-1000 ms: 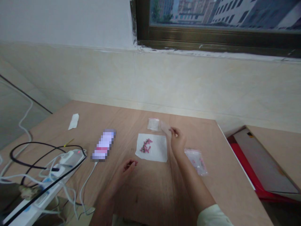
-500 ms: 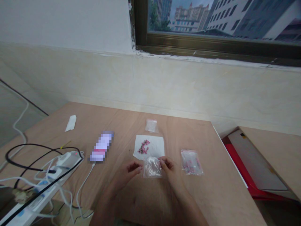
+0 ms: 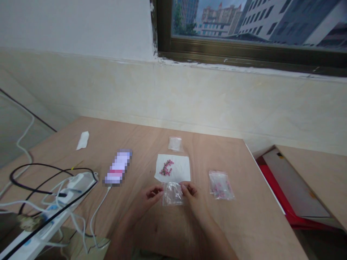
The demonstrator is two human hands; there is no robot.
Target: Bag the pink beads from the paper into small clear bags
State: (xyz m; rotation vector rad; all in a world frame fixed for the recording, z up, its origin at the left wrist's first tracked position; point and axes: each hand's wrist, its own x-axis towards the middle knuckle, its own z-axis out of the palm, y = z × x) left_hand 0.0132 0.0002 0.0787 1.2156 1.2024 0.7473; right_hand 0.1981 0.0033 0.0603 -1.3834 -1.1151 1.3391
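Between my two hands is a small clear zip bag (image 3: 172, 195), held just in front of a white paper sheet (image 3: 182, 169). My left hand (image 3: 152, 196) pinches the bag's left edge. At its upper right corner, my right hand (image 3: 190, 191) grips it between thumb and fingers. No contents can be made out inside the bag. On the paper lies a loose cluster of small pink and dark beads (image 3: 166, 168). To the right, a pile of clear zip bags (image 3: 221, 185) shows pink pieces inside. Behind the paper rests another small clear zip bag (image 3: 175, 143).
A phone (image 3: 118, 168), blurred out, lies on the left with a white charging cable (image 3: 95, 211). Left of it, a white power strip (image 3: 55, 213) carries tangled cords. A white paper scrap (image 3: 82, 140) sits at the back left. A red and grey object (image 3: 292, 187) stands beyond the table's right edge.
The clear bag has shifted slightly left, and my left hand now meets its edge. My right hand has moved a little left with it. The beads and other bags stay in place.
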